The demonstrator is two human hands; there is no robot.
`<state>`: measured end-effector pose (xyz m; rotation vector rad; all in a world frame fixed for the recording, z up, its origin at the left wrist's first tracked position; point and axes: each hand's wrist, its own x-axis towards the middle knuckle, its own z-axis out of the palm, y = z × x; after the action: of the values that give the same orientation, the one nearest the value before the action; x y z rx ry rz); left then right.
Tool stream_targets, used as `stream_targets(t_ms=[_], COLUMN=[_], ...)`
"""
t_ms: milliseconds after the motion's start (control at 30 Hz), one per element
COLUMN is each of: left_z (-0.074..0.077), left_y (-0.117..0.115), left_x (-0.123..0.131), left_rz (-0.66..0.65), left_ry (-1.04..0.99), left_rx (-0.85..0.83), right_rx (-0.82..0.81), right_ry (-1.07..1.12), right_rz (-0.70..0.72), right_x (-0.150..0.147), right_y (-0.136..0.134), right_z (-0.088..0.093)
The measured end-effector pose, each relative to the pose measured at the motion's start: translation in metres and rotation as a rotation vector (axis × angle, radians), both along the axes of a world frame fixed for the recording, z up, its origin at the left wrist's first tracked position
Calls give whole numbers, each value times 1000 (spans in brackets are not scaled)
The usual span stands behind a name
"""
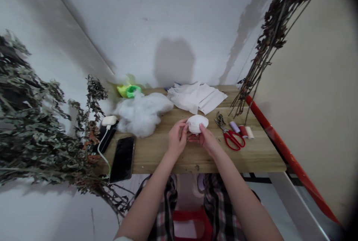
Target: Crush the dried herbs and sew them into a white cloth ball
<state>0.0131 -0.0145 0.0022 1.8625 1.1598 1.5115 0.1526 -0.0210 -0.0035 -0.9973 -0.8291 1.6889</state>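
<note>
White walls stood behind a narrow wooden counter (156, 159). Just above it, both hands grasped a white stuffed pouch (198, 123). The left hand (176, 139) seemed to pinch its left end, and the right hand (206, 141) cupped it from below. Its long axis ran left to right. Loose stuffing (142, 113) lay further left, with red scissors (234, 138) and thread spools (242, 131) near on the right.

Just right of the right hand (205, 139) lie red scissors (234, 139) and three thread spools (242, 130). Beyond it, white cloth pieces (197, 97) are stacked on the wooden table (251, 155). Left of the left hand (176, 139) sits a stuffing pile (142, 113), with a black phone (122, 159) nearer and farther left. Dried branches (33, 129) hang well left.
</note>
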Motion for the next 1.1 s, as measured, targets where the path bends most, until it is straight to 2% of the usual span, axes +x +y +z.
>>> stream_targets(t_ms=[133, 267, 367, 433, 600, 733, 800, 967, 1100], left_z=[3, 0, -2, -2, -5, -14, -16, -14, -15], left_y=[1, 6, 11, 13, 11, 7, 6, 4, 7], left_x=[0, -1, -1, 0, 3, 8, 10, 11, 10], left_rz=[44, 29, 48, 14, -122, -34, -39, -198, -221], left_ry=[3, -142, -315, -378, -315, -256, -274, -358, -407], left_rx=[2, -161, -290, -344, -371, -319, -288, -388, -457], right_rx=[9, 97, 181, 205, 266, 286, 284, 302, 370], right_ry=[-6, -107, -152, -160, -195, -218, -209, -223, -343], right_rz=[-62, -126, -93, -66, -67, -92, -82, -57, -67], right_x=[0, -1, -2, -2, -3, -4, -4, -3, 2], right_y=[0, -1, -2, -3, -2, -1, -1, -2, -1], right_z=[-3, -8, -8, -7, -5, -4, -3, -5, -12])
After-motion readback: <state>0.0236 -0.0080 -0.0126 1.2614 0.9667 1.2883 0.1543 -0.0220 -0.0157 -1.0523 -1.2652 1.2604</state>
